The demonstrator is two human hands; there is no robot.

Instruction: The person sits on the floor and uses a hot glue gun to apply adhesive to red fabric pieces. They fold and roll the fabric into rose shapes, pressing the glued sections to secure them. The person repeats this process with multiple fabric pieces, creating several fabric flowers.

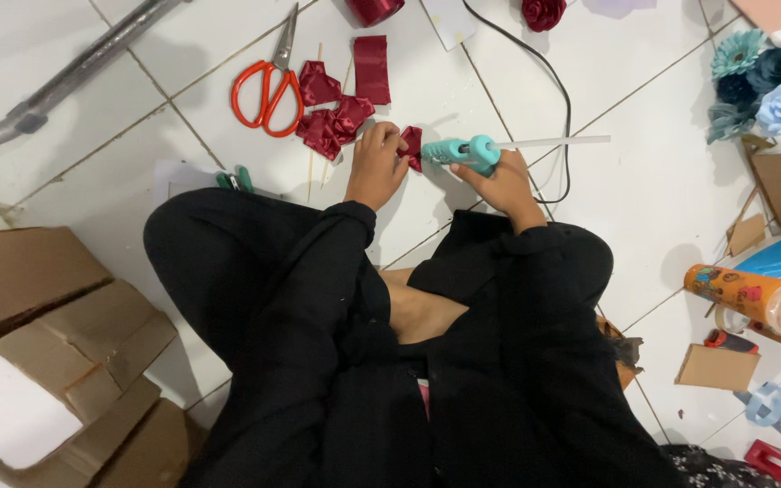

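My left hand (375, 163) pinches a folded piece of dark red ribbon (412, 147) just above the white tiled floor. My right hand (500, 183) grips a teal glue gun (465, 153) with a white glue stick (558, 142) sticking out of its back; the nozzle points left at the ribbon piece. More dark red ribbon pieces (334, 116) lie in a pile on the floor just left of my left hand. A flat strip of the same ribbon (371, 69) lies beyond them.
Orange-handled scissors (268, 86) lie at the upper left of the pile. A black cord (549, 81) runs from the glue gun. Cardboard pieces (51, 352) sit at the left; blue paper flowers (770, 77), an orange tube (752, 294) and brown card at the right.
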